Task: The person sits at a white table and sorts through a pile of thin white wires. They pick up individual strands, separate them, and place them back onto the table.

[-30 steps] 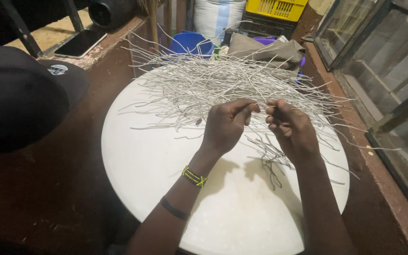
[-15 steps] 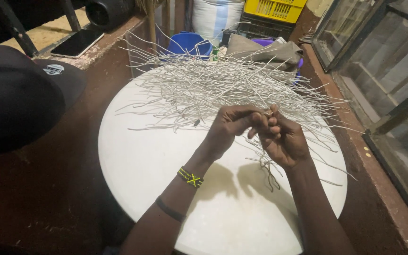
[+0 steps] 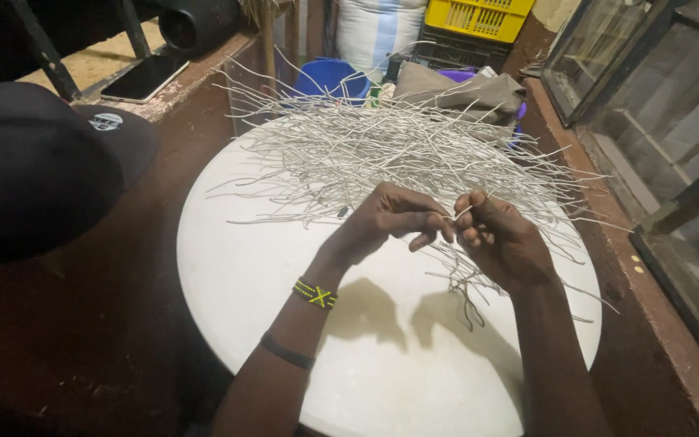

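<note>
Left hand: fingers pinched narrowly on one end of a thin grey wire strand, above the round white tabletop.
Right hand: closed on the same strand; a small bundle of bent wires is gripped below it.
Strand location: held between both hands, at the near edge of the large tangled pile of grey wires.
Risk: the strand may be snagged in the pile, or a fingertip pricked by a cut end.
Surroundings: black cap at left; blue bucket and yellow plastic crate far.
Obstruction: the tangled pile is crowded close to the hands.
</note>
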